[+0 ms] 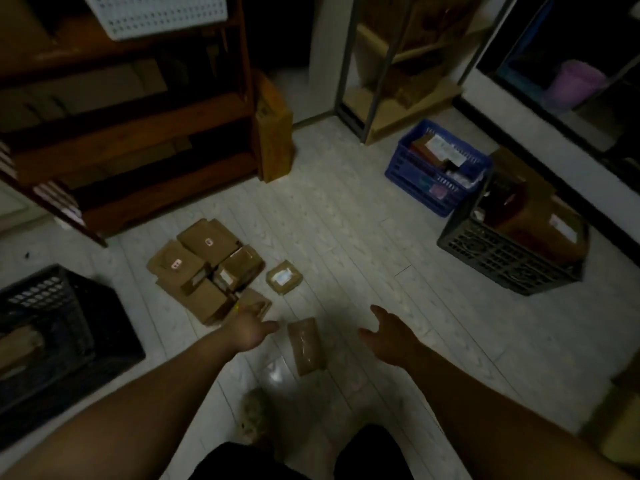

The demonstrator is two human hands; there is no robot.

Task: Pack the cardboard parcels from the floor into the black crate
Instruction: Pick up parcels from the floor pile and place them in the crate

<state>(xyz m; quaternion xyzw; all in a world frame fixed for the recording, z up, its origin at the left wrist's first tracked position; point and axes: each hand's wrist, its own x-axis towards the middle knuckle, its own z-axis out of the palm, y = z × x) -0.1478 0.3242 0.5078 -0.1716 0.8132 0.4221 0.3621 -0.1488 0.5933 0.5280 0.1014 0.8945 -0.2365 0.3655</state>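
Several brown cardboard parcels [207, 268] lie in a heap on the pale floor left of centre. A small taped parcel [284, 277] sits just right of the heap. A flat parcel [306, 344] lies alone between my two hands. My left hand [251, 327] reaches over the near edge of the heap with relaxed fingers and holds nothing. My right hand [388, 336] hovers empty to the right of the flat parcel, fingers spread. A black crate [45, 327] stands at the left edge with a brown item inside. Another black crate [512, 258] at the right holds parcels.
A dark wooden shelf unit [131, 140] with cardboard stands behind the heap. A tall brown box [275, 133] leans beside it. A blue crate [436, 168] of items sits near a metal rack [388, 81]. My foot [254, 417] is at the bottom centre.
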